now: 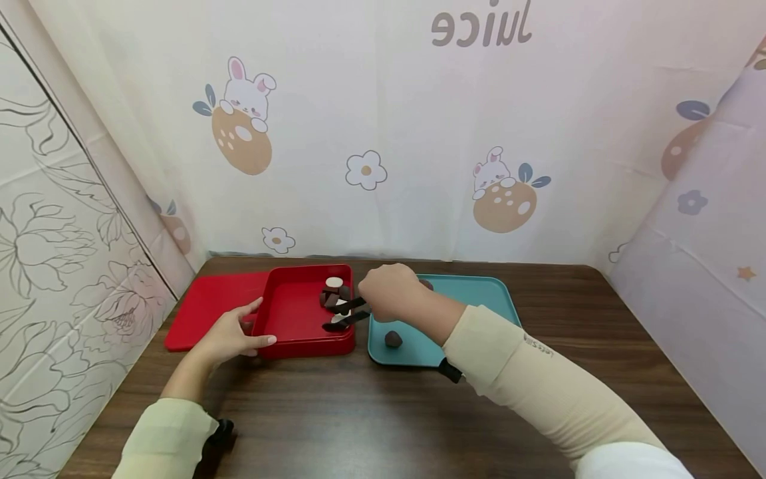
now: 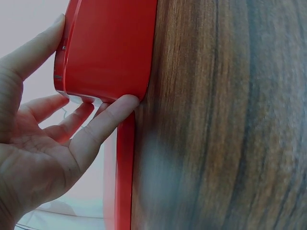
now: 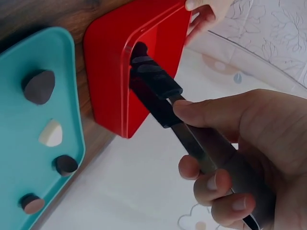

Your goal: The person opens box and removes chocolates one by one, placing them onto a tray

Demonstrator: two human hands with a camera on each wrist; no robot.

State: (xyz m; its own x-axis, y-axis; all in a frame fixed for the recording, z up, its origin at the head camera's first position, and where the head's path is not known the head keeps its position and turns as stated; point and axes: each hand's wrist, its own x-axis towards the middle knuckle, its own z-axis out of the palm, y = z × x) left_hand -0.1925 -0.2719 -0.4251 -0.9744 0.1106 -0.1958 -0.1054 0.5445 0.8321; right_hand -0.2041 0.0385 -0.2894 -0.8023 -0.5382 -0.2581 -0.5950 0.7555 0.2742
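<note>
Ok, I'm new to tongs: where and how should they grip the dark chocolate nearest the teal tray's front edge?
I'd grip the dark chocolate across its sides, tongs coming from above: it sits apart from the white chocolate, leaving both tips room, and the tray's raised rim could hinder a low approach.

Curtained-off nook; home or makeshift set, can't tell which. Wood-grain counter (image 1: 383,426) against pale fabric (image 1: 413,113) printed with rabbits (image 1: 247,98), fruit (image 1: 242,150), flowers (image 1: 366,170) and "Juice" (image 1: 481,28) (lettering reversed). Left: panel (image 1: 54,319) of line-drawn blossoms.
</note>
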